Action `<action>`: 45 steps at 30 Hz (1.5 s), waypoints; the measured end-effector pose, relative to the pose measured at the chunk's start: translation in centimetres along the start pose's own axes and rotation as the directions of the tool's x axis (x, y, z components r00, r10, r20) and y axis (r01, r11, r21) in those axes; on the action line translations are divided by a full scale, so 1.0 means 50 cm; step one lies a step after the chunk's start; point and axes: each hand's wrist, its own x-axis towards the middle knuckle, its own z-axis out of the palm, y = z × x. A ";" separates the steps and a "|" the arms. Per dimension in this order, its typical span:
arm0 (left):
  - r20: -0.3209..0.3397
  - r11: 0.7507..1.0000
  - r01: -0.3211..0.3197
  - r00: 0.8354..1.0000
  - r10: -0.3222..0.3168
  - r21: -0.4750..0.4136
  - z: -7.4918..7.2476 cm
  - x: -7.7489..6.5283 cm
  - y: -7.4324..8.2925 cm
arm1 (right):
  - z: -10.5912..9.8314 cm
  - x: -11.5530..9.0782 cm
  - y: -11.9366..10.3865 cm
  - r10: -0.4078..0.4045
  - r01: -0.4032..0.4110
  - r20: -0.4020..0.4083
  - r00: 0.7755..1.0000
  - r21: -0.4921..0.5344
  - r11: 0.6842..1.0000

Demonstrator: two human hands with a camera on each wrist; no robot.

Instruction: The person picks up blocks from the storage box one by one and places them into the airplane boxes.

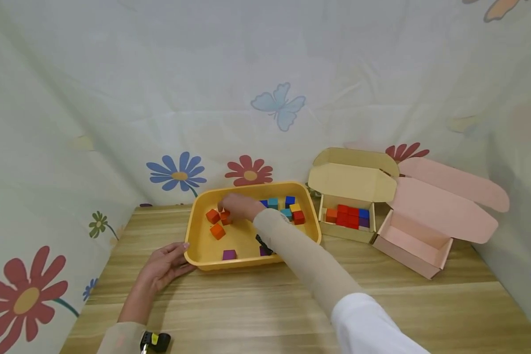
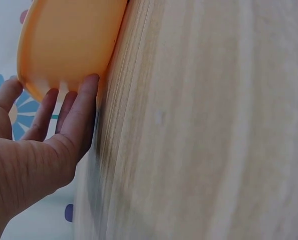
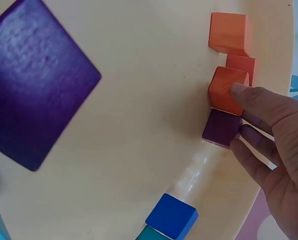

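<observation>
My right hand [image 1: 240,205] reaches into the left part of a yellow plastic tray [image 1: 243,263]. In the right wrist view its thumb and fingers pinch an orange cube [image 3: 225,92], the thumb pressing on one face. A dark purple cube [image 3: 222,128] touches that cube and lies against the lower fingertips. Two more orange-red cubes, one upper [image 3: 229,31] and one partly hidden [image 3: 243,65], sit just beyond. My left hand [image 1: 168,264] rests at the tray's left end, fingers fairly straight, fingertips against the outer wall and thumb at the rim.
Blue, teal, yellow and red cubes [image 1: 298,217] lie at the tray's right end, purple cubes [image 1: 229,254] along its near side. Right of the tray stand an open cream box [image 1: 347,235] holding several cubes and an open pink box [image 1: 407,255]. A flowered curtain [image 1: 203,123] backs the table.
</observation>
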 end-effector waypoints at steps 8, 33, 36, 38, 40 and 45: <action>-0.017 1.000 0.012 1.000 -0.011 0.018 0.003 0.001 -0.003 | -0.021 -0.008 0.001 -0.038 0.040 0.052 0.998 -0.031 0.999; -0.022 1.000 0.009 1.000 -0.009 0.004 -0.004 -0.002 -0.004 | -0.201 -0.247 0.112 -0.058 0.079 0.083 0.995 -0.292 0.953; -0.019 1.000 0.010 1.000 -0.010 0.003 -0.004 -0.001 -0.003 | -0.207 -0.292 0.143 -0.039 0.054 0.056 0.998 -0.302 0.952; -0.013 1.000 0.014 1.000 -0.014 -0.001 -0.003 -0.001 -0.002 | -0.208 -0.319 0.165 -0.023 0.034 0.039 0.999 -0.303 0.952; -0.008 1.000 0.017 1.000 -0.017 -0.002 -0.003 -0.002 -0.001 | -0.208 -0.345 0.183 -0.004 0.010 0.021 1.000 -0.297 0.955; -0.014 1.000 0.017 1.000 -0.017 0.002 -0.006 -0.004 0.000 | -0.203 -0.403 0.217 -0.007 0.001 -0.020 1.000 -0.273 0.962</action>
